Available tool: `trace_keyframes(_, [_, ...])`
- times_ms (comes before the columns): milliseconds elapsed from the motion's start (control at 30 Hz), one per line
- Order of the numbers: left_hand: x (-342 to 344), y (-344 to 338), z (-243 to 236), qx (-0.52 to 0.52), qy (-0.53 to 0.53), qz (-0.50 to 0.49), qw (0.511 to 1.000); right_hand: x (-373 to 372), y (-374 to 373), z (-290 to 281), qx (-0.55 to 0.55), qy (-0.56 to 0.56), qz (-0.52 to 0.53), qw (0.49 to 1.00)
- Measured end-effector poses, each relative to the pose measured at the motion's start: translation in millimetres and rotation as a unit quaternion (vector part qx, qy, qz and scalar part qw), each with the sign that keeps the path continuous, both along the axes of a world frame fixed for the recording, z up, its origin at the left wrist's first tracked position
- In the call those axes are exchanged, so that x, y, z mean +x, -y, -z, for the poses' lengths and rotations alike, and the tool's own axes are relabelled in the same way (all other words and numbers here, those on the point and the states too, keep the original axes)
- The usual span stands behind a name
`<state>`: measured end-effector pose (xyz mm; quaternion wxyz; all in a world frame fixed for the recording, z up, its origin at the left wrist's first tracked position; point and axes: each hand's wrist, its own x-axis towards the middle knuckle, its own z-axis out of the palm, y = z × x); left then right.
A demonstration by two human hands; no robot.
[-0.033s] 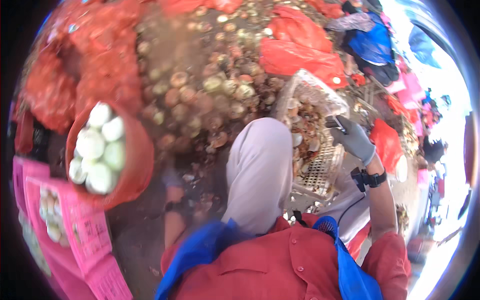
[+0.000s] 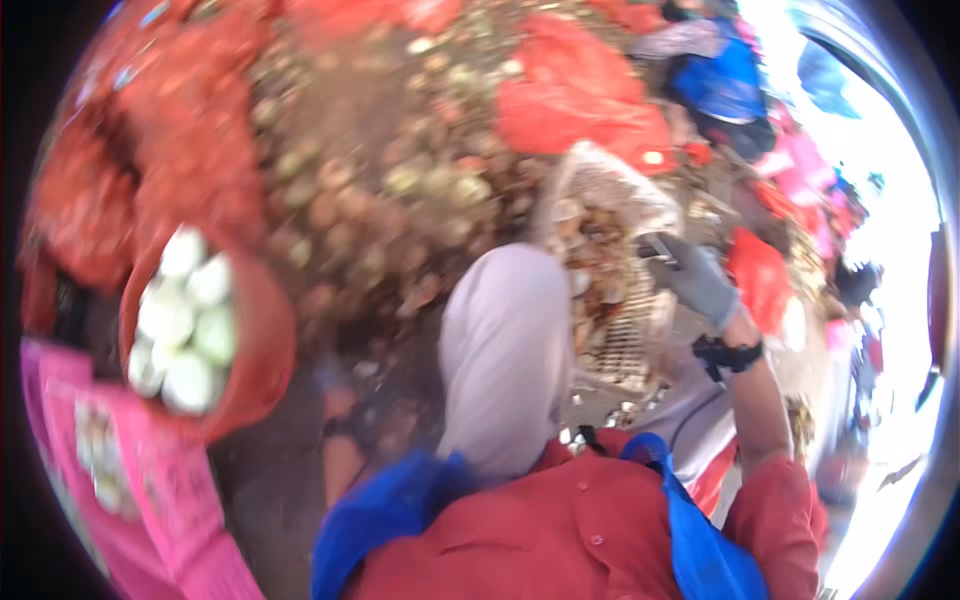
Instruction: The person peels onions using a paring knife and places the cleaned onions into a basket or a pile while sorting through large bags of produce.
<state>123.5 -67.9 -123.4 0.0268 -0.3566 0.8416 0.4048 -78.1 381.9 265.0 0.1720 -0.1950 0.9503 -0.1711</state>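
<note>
My right hand (image 2: 690,280), in a grey glove, is closed around a small shiny metal tool (image 2: 655,246), like a short blade; its exact kind is unclear. The hand is over the right side of a pale plastic crate (image 2: 655,205) with brown onion skins (image 2: 600,260) inside. My left hand (image 2: 332,378) hangs low between the bucket and my knee, and blur hides its fingers. To its left stands an orange-red bucket (image 2: 268,330) filled with peeled white onions (image 2: 190,330). Unpeeled onions (image 2: 400,190) lie heaped on the ground ahead of my knee.
Red mesh sacks (image 2: 190,130) stand at the far left. Pink crates (image 2: 165,460), one with onions inside, sit at the lower left. Red plastic bags (image 2: 580,100) lie beyond the crate. Another person in blue (image 2: 720,85) is at the far right.
The whole scene has shifted slightly left in the picture and is more blurred. My right hand keeps its hold on the metal tool beside the crate.
</note>
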Motion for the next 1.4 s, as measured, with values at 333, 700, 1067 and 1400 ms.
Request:
trace_keyframes(333, [-124,-26,-31,0.055,-0.189,-0.017,0.98,12,20,0,0.008,-0.022,0.018,1.0])
trace_keyframes(700, [-108,-55,-225,0.448,-0.406,0.025,0.796,45,46,-12,-0.038,-0.061,-0.076,0.995])
trace_keyframes(1067, [-138,-133,-453,0.343,-0.452,0.348,0.746,49,4,-75,-0.321,-0.058,0.046,0.944])
trace_keyframes(1400, [-300,-78,-388,0.05,-0.208,0.443,0.871,-50,-72,-13,-0.373,-0.019,0.13,0.918])
